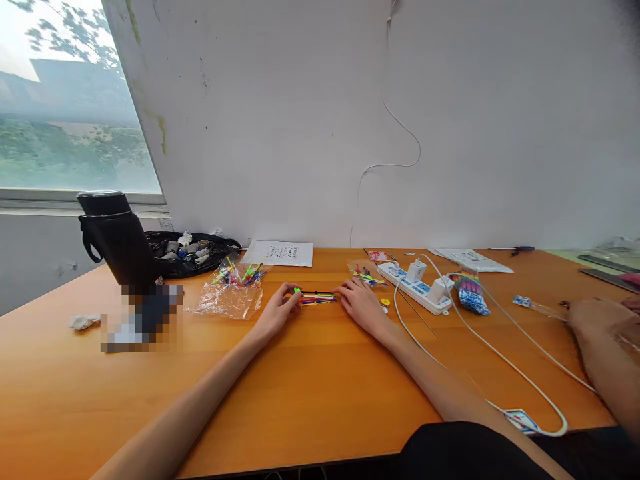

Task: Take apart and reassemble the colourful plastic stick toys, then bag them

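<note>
At 10 o'clock stands a flask (116,240), with a bag (231,293) beside it. The left hand (277,312) pinches one end of the sticks (318,298) and the right hand (361,305) the other; their long axis runs 9 to 3. Bare table (310,387) lies toward 6; a power strip (415,285) crowds 2 o'clock.

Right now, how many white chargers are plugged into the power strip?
2. One charger sits near the middle of the power strip; the other charger is at its near right end. None seems hidden.
</note>
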Demonstrator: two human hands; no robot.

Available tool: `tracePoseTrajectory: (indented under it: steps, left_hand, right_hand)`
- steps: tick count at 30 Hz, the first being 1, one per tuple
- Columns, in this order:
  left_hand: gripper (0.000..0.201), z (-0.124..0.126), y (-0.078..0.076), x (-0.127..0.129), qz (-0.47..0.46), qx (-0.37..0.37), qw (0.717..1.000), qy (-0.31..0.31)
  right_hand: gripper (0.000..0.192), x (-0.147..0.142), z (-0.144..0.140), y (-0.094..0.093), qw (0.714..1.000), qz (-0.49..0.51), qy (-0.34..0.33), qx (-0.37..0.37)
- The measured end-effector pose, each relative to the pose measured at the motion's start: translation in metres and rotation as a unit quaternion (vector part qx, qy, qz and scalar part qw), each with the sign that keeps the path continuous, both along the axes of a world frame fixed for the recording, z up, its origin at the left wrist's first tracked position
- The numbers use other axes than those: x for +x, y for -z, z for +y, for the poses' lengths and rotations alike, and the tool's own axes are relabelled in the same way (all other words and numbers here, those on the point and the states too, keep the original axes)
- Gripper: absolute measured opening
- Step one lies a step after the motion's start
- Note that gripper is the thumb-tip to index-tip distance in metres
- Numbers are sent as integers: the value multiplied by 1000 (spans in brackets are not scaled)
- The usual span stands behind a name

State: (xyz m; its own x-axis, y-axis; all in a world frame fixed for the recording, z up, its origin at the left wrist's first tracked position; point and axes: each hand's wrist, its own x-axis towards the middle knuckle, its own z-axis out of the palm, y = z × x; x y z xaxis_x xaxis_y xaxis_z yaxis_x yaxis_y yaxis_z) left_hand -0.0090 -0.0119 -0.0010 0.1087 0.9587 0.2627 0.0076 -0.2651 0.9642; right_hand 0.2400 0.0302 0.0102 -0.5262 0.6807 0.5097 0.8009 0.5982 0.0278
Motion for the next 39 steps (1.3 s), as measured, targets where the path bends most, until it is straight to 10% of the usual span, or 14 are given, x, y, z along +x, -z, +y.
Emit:
tracePoseTrajectory:
  steps: [27, 32, 35, 39]
  left_hand:
    - [43, 1, 0, 0, 3, -3, 1000, 16]
    - [43, -1, 0, -1, 12, 14, 999, 28]
    - [50, -2, -2, -1, -2, 2, 999, 49]
    - [59, -1, -2, -2, -70, -38, 995, 62]
  right_hand:
    - [17, 3, 7, 7, 999, -24, 34, 16]
    - [20, 2, 9, 1, 991, 121, 56, 8]
    - [23, -4, 10, -1, 926, 353, -8, -135]
    - [39, -20, 6, 1, 757, 574, -87, -298]
